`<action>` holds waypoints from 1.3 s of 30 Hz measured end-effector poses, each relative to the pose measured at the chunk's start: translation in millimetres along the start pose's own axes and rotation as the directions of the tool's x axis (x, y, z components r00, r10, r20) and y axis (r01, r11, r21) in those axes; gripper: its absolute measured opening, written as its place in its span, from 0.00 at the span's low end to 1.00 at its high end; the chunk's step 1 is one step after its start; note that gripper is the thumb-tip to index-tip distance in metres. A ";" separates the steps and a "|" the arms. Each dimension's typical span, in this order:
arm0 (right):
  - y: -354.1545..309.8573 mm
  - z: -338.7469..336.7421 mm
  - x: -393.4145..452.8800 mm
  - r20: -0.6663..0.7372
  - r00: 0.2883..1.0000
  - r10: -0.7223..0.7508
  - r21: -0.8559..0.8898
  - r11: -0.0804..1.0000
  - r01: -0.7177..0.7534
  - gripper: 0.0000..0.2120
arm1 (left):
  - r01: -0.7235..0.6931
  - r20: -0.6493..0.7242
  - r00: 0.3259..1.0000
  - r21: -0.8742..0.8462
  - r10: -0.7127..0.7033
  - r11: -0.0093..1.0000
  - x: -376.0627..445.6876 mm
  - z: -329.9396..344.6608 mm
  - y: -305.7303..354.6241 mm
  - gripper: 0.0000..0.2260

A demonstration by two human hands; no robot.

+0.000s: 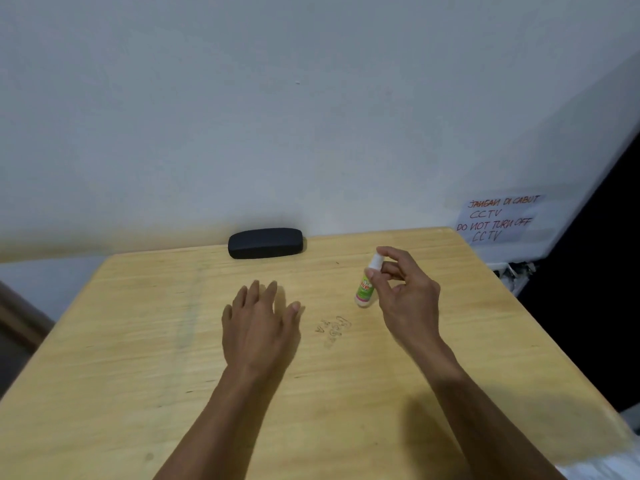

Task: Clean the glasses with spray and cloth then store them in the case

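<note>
progress: early, nothing looks cleaned yet | spray bottle (366,286) is pinched upright in the right hand (407,294), just off the desk (138,341) | left hand (258,325) is laid flat, empty | glasses case (265,242) is left shut by the wall | glasses and cloth aren't seen, probably inside the case

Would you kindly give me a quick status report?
Right hand holds spray bottle. Left hand empty, flat over table. Case shut, unobstructed. Glasses, cloth unseen.
</note>
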State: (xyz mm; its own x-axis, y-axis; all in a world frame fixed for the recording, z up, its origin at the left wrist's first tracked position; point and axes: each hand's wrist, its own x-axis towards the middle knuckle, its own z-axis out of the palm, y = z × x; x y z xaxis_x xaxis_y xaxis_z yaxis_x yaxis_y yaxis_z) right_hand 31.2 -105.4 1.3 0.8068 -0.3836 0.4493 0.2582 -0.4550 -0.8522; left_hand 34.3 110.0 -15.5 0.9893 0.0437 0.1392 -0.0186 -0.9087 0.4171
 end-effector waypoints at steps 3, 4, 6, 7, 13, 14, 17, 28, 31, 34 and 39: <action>2.8 18.8 27.2 0.002 1.000 -0.022 -0.020 1.000 0.022 0.15 | -0.013 0.039 0.999 0.122 0.008 0.992 8.2 8.5 -6.2 0.28; 3.0 25.4 36.6 0.010 0.999 -0.031 -0.022 0.999 0.031 0.14 | -0.010 0.045 0.999 0.134 0.004 0.991 9.0 10.7 -8.0 0.29; 4.9 38.6 54.5 0.025 0.998 -0.053 -0.042 0.998 0.054 0.14 | -0.012 0.050 0.999 0.137 0.005 0.990 9.0 14.4 -11.4 0.30; 6.1 44.8 62.4 0.032 0.998 -0.058 -0.054 0.997 0.060 0.13 | -0.013 0.050 0.999 0.131 0.007 0.991 8.9 14.6 -12.7 0.30; 15.1 73.7 91.2 0.080 0.995 -0.055 -0.106 0.992 0.064 0.13 | -0.002 0.046 0.999 0.145 -0.004 0.989 10.5 14.2 -10.6 0.29; 16.8 76.7 94.0 0.086 0.995 -0.054 -0.112 0.992 0.063 0.13 | -0.003 0.046 0.999 0.151 -0.004 0.989 10.5 14.7 -10.7 0.29; 19.7 82.4 99.8 0.099 0.993 -0.072 -0.124 0.989 0.084 0.13 | -0.002 0.051 0.999 0.164 -0.006 0.986 11.2 16.0 -11.5 0.29; 26.6 85.6 107.2 0.128 0.991 -0.042 -0.134 0.989 0.060 0.14 | 0.011 0.044 0.999 0.154 -0.018 0.988 11.1 15.7 -9.3 0.30; 27.3 84.4 107.3 0.142 0.989 -0.030 -0.142 0.989 0.051 0.15 | 0.011 0.045 0.999 0.159 -0.018 0.987 10.2 15.9 -9.6 0.30; 25.8 83.5 107.1 0.150 0.989 -0.011 -0.147 0.989 0.034 0.15 | 0.010 0.051 0.999 0.147 -0.018 0.989 11.0 15.4 -8.9 0.30; 23.4 78.3 108.1 0.137 0.990 -0.039 -0.159 0.985 0.061 0.19 | 0.010 0.043 0.999 0.156 -0.017 0.988 11.3 16.0 -8.0 0.30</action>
